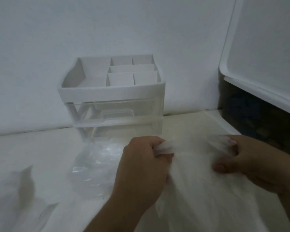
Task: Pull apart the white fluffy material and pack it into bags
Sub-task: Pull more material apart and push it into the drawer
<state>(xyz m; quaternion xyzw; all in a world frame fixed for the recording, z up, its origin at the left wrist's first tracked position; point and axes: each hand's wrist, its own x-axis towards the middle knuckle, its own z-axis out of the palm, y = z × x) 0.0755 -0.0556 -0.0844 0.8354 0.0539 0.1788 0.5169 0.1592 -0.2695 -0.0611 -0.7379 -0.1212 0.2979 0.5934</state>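
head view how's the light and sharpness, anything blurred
Head view: dim, bluish light with no hard shadows; soft overall, the white fluffy material between the left hand and right hand shows little texture, the lower-left corner is smeared, glare on the clear bag.

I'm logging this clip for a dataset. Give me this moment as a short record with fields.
left hand: grips the white fluffy material
right hand: grips the same material on the other side
material: stretched between both hands
bags: clear plastic bags lie crumpled on the table, left of the left hand
behind: drawer organizer with clear drawers
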